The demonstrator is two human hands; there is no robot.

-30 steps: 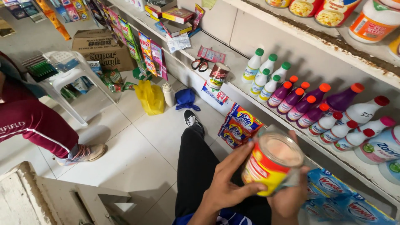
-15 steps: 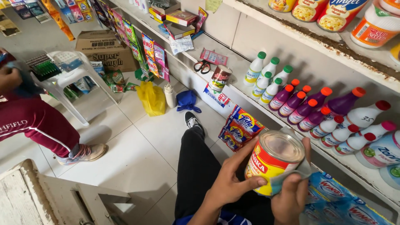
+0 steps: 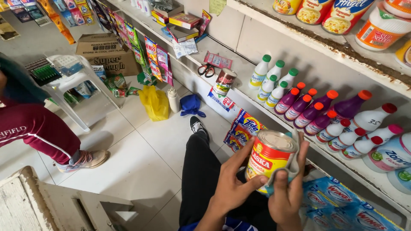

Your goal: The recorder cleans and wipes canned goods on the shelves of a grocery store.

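The left hand (image 3: 233, 188) wraps around a red-and-yellow can (image 3: 269, 156), held near the shelf (image 3: 257, 100). The right hand (image 3: 287, 194) presses a pale cloth (image 3: 293, 164) against its side. Wiping goes best with the can turned steadily and gripped firmly.

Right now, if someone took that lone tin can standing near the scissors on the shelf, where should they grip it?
Around its round side wall, coming from the open aisle side. The tin can stands upright with free space around it; the scissors lie apart.
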